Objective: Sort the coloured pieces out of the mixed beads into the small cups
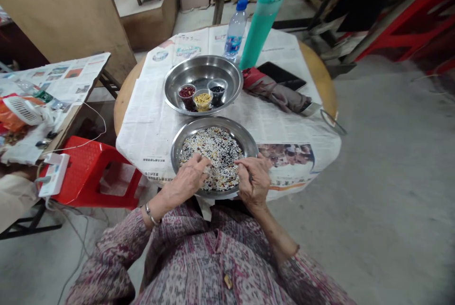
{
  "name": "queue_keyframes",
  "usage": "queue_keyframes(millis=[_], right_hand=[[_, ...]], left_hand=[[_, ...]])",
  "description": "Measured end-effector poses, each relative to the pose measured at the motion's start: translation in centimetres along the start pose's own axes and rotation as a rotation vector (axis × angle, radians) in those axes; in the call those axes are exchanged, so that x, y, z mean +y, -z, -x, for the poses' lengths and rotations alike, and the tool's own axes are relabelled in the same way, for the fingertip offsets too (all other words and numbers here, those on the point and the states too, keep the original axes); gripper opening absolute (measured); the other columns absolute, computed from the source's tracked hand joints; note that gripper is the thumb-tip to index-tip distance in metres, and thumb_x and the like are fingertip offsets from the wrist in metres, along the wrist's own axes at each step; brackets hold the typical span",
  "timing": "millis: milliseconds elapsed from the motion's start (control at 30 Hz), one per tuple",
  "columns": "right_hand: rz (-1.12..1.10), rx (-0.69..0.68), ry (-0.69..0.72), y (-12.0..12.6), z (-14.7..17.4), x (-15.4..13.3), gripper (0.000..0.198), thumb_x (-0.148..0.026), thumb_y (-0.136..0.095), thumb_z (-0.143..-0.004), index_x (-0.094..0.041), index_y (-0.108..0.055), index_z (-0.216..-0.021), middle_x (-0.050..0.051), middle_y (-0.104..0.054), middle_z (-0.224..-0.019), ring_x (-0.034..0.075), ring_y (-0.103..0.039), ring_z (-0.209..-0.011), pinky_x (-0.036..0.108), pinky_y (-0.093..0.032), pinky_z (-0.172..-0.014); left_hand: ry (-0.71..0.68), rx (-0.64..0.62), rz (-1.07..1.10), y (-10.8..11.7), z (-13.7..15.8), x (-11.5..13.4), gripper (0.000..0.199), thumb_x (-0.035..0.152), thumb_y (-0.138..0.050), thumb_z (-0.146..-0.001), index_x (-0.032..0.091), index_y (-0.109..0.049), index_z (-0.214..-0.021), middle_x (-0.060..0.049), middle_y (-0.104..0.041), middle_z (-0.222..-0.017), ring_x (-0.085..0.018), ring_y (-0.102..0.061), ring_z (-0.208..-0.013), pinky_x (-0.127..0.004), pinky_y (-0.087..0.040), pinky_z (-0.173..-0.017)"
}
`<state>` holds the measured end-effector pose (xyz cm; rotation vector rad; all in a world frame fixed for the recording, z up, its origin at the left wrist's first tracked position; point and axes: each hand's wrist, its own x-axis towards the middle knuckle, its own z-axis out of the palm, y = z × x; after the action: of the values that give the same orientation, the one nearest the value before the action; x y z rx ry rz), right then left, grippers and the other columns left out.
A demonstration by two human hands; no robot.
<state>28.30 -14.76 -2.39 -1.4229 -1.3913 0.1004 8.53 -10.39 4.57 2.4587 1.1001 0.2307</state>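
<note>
Mixed grains (216,146), white, black, yellow and reddish, lie loose in the near steel bowl (249,138), at the table edge in front of the person. Head view, sole view: left hand (192,173) bent over the left part of the grains, fingertips down among them; right hand (254,178) at the bowl's right side, thumb and forefinger drawn close together. Whether either pinches a grain: cannot tell, too small. Just beyond, far steel bowl (201,69) contains three clear cups: red beans (186,97), yellow grains (203,101), black beans (217,91). Contact between bowl rims not certain. Risks, judged: fingers sweeping toward the near rim could push grains onto the newspaper (142,120) or floor; weight of the right wrist on the rim could tilt the bowl; knocking the far bowl could topple the cups and remix contents; dark pieces could be misread where colours crowd together.
</note>
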Motion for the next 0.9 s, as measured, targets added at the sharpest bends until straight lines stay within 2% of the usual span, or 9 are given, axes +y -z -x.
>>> queue_keyframes(millis=[133, 267, 367, 433, 533, 600, 700, 767, 900], right_hand=[[-0.029, 0.069, -0.004, 0.0, 0.0, -0.1, 0.025, -0.022, -0.044, -0.094, -0.024, -0.068, -0.1, 0.006, -0.071, -0.1, 0.023, -0.063, -0.101, 0.049, -0.043, -0.104], [-0.045, 0.07, 0.013, 0.0, 0.0, -0.3, 0.028, -0.021, -0.041, -0.095, -0.024, -0.066, -0.105, 0.007, -0.069, -0.104, 0.023, -0.061, -0.104, 0.048, -0.044, -0.102], [-0.05, 0.055, 0.03, 0.0, 0.0, -0.2, 0.026, -0.019, -0.043, -0.095, -0.024, -0.066, -0.105, 0.006, -0.069, -0.104, 0.022, -0.061, -0.103, 0.048, -0.042, -0.103], [-0.05, 0.045, 0.03, 0.0, 0.0, -0.1, 0.025, -0.018, -0.044, -0.094, -0.024, -0.066, -0.105, 0.006, -0.07, -0.104, 0.022, -0.061, -0.104, 0.048, -0.042, -0.104], [-0.04, 0.022, 0.026, -0.1, 0.0, 0.1, 0.026, -0.018, -0.044, -0.094, -0.025, -0.066, -0.105, 0.005, -0.07, -0.103, 0.023, -0.062, -0.103, 0.048, -0.042, -0.104], [-0.033, 0.013, 0.033, -0.2, 0.1, 0.2, 0.025, -0.018, -0.044, -0.094, -0.025, -0.066, -0.104, 0.004, -0.071, -0.102, 0.022, -0.063, -0.101, 0.049, -0.042, -0.104], [0.001, -0.006, 0.043, -0.1, 0.1, 0.2, 0.024, -0.016, -0.045, -0.093, -0.025, -0.065, -0.103, 0.004, -0.071, -0.101, 0.021, -0.063, -0.1, 0.049, -0.041, -0.106], [0.069, -0.064, 0.058, 0.2, 0.0, 0.0, 0.022, -0.017, -0.047, -0.092, -0.025, -0.065, -0.103, 0.004, -0.071, -0.101, 0.021, -0.063, -0.1, 0.049, -0.04, -0.106], [0.291, -0.256, 0.155, 1.1, -1.2, -1.0, 0.019, -0.019, -0.055, -0.091, -0.023, -0.066, -0.106, 0.006, -0.071, -0.104, 0.023, -0.062, -0.102, 0.046, -0.042, -0.104]], left_hand=[[-0.14, -0.066, 0.06, -0.9, -2.0, 1.7, 0.031, 0.013, -0.058, -0.093, 0.02, -0.055, -0.122, -0.008, -0.054, -0.117, -0.021, -0.059, -0.104, -0.037, -0.055, -0.093], [-0.292, -0.146, -0.129, -1.6, -4.3, 2.6, 0.027, 0.018, -0.059, -0.093, 0.019, -0.061, -0.121, -0.011, -0.055, -0.12, -0.027, -0.052, -0.113, -0.041, -0.052, -0.096], [-0.319, -0.111, -0.248, -1.6, -5.8, 2.0, 0.025, 0.019, -0.052, -0.098, 0.019, -0.063, -0.12, -0.012, -0.055, -0.123, -0.026, -0.05, -0.115, -0.041, -0.05, -0.095], [-0.268, -0.04, -0.294, -1.2, -6.6, 1.1, 0.025, 0.016, -0.048, -0.099, 0.018, -0.064, -0.118, -0.012, -0.055, -0.126, -0.026, -0.05, -0.116, -0.041, -0.05, -0.095], [-0.118, 0.087, -0.328, 0.0, -6.9, -0.4, 0.024, 0.012, -0.049, -0.097, 0.018, -0.065, -0.114, -0.011, -0.057, -0.125, -0.026, -0.052, -0.112, -0.04, -0.051, -0.092], [-0.044, 0.172, -0.318, 1.0, -6.3, -1.4, 0.023, 0.011, -0.05, -0.097, 0.018, -0.066, -0.112, -0.011, -0.059, -0.122, -0.025, -0.053, -0.107, -0.039, -0.052, -0.09], [-0.023, 0.296, -0.237, 2.0, -4.5, -2.9, 0.022, 0.013, -0.047, -0.099, 0.017, -0.067, -0.107, -0.009, -0.063, -0.106, -0.022, -0.056, -0.098, -0.038, -0.052, -0.091], [-0.024, 0.393, -0.166, 2.3, -3.1, -4.0, 0.021, 0.015, -0.047, -0.1, 0.018, -0.068, -0.103, -0.007, -0.064, -0.098, -0.021, -0.057, -0.095, -0.039, -0.052, -0.093], [0.117, 0.656, 0.022, 2.0, -1.3, -6.1, 0.015, 0.018, -0.057, -0.095, 0.02, -0.069, -0.103, -0.008, -0.063, -0.107, -0.022, -0.057, -0.105, -0.04, -0.052, -0.094]])
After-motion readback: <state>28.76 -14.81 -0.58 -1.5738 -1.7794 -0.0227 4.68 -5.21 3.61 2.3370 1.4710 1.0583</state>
